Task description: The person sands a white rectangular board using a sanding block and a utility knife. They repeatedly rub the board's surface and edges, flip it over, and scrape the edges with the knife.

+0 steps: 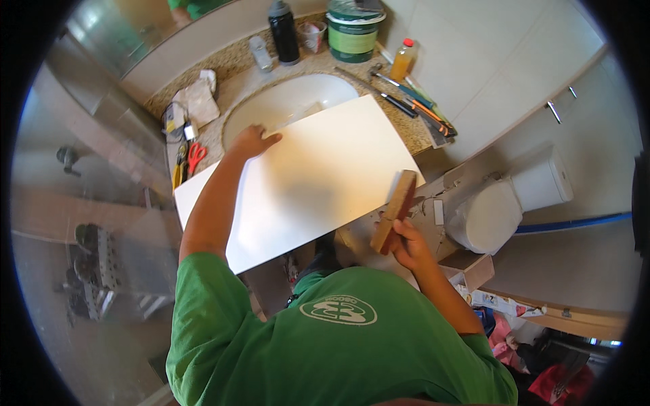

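Over at a bathroom sink counter, I'm watching remotely through the head cam, and a big white panel (318,179) is taking up most of my view. It's lying across the front of the granite counter (237,88), covering part of the oval basin (298,88) and sticking out toward the green shirt (332,338). The left hand (256,142) is sitting at the panel's far edge, with its forearm crossing over the white surface. Fingers are bending at that edge and the thumb is pointing out to the side, but I can't tell if it's actually gripping or just resting.

The right hand (412,243) is clearly closing around a wooden-looking block (398,203) with a reddish side. I'm seeing the block's upper end overlapping the panel's right corner, though I can't tell if they're touching.

Red scissors (196,157) are lying by the panel's left end. Along the back, a black bottle (284,37) is standing near a green tub (352,37), and a red-capped bottle of orange liquid (402,62) is standing behind some hand tools (423,107). Off to the right I'm also getting a white toilet (491,213).
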{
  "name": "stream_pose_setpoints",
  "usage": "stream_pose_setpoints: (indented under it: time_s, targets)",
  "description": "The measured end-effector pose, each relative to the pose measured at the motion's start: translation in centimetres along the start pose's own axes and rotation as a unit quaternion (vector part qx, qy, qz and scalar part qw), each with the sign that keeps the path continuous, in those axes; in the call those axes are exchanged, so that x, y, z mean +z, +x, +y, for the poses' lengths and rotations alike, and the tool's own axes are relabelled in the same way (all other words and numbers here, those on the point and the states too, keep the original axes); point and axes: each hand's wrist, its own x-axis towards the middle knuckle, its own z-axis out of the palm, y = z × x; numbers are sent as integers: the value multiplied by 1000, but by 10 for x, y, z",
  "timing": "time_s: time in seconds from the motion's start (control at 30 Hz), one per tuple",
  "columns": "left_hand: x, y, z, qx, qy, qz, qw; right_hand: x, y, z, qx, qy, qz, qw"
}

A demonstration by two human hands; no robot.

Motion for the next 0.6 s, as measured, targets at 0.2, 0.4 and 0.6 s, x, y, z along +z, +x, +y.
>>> stream_pose_setpoints:
  time_s: [0.2,0.4,0.6]
  targets:
    - [4,15,-24,-55,-9,-156,986,24,18,-3,17,-32,2,999]
    - [1,11,-27,-42,-42,-164,985,38,26,-3,26,-17,36,999]
    - [-16,2,-11,-57,-57,-158,984,40,31,4,34,-2,65,997]
